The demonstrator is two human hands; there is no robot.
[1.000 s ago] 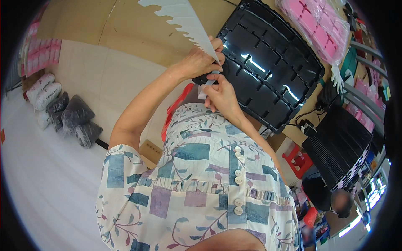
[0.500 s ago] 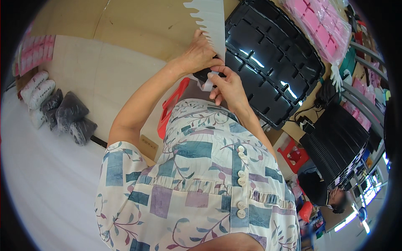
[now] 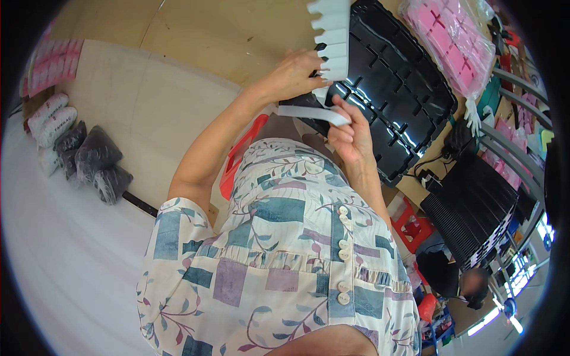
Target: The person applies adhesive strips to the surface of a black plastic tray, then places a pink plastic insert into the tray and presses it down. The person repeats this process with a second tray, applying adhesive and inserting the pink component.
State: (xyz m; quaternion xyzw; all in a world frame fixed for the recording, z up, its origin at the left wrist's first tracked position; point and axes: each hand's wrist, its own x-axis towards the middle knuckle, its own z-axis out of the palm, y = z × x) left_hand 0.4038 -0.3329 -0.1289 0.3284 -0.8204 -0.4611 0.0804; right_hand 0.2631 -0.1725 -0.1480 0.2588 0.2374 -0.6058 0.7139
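A white notched strip (image 3: 331, 40), toothed along its left edge, stands over the near-left part of a glossy black plastic tray (image 3: 399, 89) with cross-shaped slots. My left hand (image 3: 295, 74) is closed on the strip's lower end, with its fingertips partly hidden behind the teeth. Just below, my right hand (image 3: 354, 133) pinches a narrow white band (image 3: 312, 113) between thumb and fingers. The band's free end points left, over a dark surface at the table's near edge. Whether the band is still joined to the notched strip I cannot tell.
Brown tabletop (image 3: 208, 35) stretches ahead and left. Pink slotted trays in clear plastic (image 3: 445, 35) lie at far right, near a white glove (image 3: 472, 115). A stack of black trays (image 3: 472, 202), a red stool (image 3: 411, 225) and another person (image 3: 442, 267) are at right. Filled bags (image 3: 98, 157) sit at left.
Both hands and the notched strip have moved right. My right hand has drawn away from my left, and the white band, curled before, now stretches out between them.
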